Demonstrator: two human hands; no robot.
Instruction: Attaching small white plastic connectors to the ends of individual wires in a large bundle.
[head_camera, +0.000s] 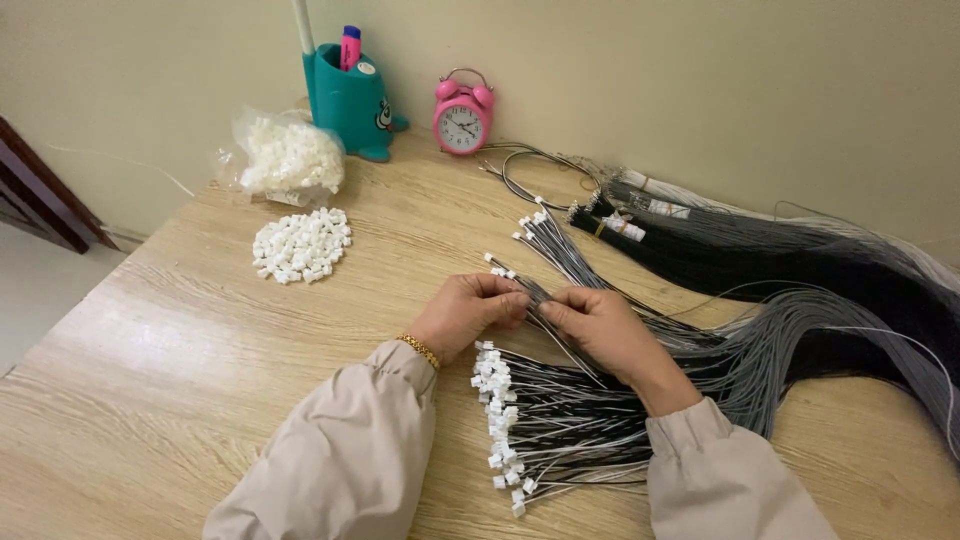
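At table centre, left hand (468, 312) and right hand (598, 325) both pinch one thin wire bundle (535, 300). Bundle spans between the fingertips, running off toward 4 o'clock.

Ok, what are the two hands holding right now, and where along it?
Both hands, left hand and right hand, pinch a thin wire bundle between fingertips, near its connector-tipped end, above the wooden table.
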